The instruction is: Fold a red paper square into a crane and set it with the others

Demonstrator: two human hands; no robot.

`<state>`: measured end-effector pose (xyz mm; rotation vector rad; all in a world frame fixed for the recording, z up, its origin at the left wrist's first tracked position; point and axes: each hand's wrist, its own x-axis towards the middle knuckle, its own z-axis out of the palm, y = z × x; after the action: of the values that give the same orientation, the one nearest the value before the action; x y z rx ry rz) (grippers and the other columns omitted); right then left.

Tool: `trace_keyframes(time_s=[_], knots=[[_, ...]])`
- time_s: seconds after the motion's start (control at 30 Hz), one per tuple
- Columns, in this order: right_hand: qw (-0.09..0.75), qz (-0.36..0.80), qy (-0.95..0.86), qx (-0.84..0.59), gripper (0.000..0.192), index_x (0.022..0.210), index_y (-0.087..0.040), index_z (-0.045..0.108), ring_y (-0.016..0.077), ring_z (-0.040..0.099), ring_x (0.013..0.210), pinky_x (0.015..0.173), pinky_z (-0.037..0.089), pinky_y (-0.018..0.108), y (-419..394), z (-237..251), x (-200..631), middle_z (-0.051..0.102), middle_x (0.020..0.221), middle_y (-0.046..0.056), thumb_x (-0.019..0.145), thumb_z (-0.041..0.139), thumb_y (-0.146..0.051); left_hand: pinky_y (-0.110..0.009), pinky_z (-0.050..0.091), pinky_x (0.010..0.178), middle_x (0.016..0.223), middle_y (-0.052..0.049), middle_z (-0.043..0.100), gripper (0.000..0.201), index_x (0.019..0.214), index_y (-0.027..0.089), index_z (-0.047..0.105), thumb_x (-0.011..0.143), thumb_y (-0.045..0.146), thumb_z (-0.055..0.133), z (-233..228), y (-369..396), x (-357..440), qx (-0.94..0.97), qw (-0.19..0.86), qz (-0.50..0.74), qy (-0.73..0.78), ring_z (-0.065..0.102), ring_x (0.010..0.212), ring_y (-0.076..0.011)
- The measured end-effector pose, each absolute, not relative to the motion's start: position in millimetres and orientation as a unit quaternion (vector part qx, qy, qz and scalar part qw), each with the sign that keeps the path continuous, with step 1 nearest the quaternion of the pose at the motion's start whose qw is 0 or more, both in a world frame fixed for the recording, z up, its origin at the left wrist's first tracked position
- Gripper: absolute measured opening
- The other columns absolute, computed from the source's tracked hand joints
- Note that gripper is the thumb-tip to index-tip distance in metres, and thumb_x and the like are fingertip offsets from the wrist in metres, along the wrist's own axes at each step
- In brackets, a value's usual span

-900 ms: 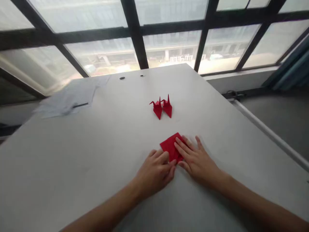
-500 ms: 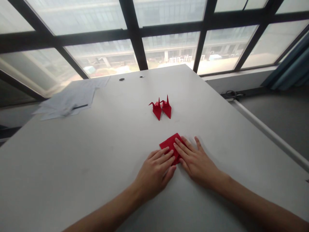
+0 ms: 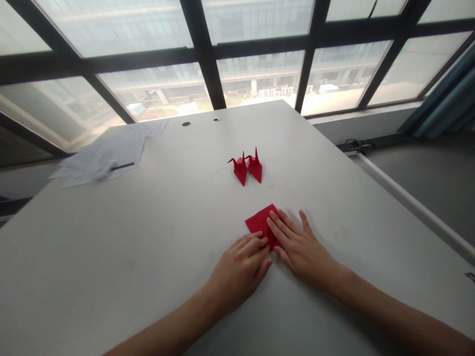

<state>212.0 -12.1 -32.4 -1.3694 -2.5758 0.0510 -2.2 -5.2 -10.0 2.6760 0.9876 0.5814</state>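
A folded piece of red origami paper (image 3: 259, 220) lies flat on the white table, one corner pointing away from me. My right hand (image 3: 300, 246) rests on its right part with the fingers spread and stretched out, holding nothing. At the lower left edge, the bent fingertips of my left hand (image 3: 243, 264) touch the paper, the thumb standing apart from them. Both hands cover part of the near side of the sheet. Beyond it, two red paper cranes stand side by side: a left crane (image 3: 240, 172) and a right crane (image 3: 255, 169).
On the far left of the table (image 3: 129, 237) lie loose white papers (image 3: 111, 146) with a dark pen (image 3: 123, 166) on top. Two small round holes sit near the back edge. Dark-framed windows rise behind, and a blue curtain (image 3: 430, 111) hangs at right.
My left hand has slid slightly toward me, its fingers more bent, baring more of the paper's left side. My right hand stays nearly in place. The camera view has shifted slightly.
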Motion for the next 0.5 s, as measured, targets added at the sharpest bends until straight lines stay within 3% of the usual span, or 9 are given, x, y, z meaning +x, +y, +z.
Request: trace_keyframes(time_s=[0.23, 0.5], knots=[[0.092, 0.022, -0.904, -0.418, 0.062, 0.156, -0.017, 0.020, 0.0236, 0.019, 0.150, 0.121, -0.004, 0.058, -29.6, -30.8, 220.4, 0.024, 0.161, 0.007, 0.099, 0.040, -0.030, -0.041, 0.051, 0.107, 0.117, -0.007, 0.068, 0.025, 0.115, 0.019, 0.068, 0.097, 0.023, 0.051, -11.6, -5.8, -0.1, 0.911, 0.126, 0.197, 0.339, 0.058, 0.122, -0.0229], [0.111, -0.018, -0.834, -0.540, 0.057, 0.155, -0.017, 0.026, 0.0299, 0.021, 0.149, 0.118, 0.007, 0.065, 1.4, -31.2, 243.6, 0.029, 0.159, 0.012, 0.101, 0.035, -0.036, -0.043, 0.052, 0.106, 0.118, -0.007, 0.069, 0.026, 0.115, 0.018, 0.069, 0.096, 0.021, 0.051, -14.5, -3.9, -2.1, 0.913, 0.117, 0.210, 0.331, 0.060, 0.120, -0.0234]])
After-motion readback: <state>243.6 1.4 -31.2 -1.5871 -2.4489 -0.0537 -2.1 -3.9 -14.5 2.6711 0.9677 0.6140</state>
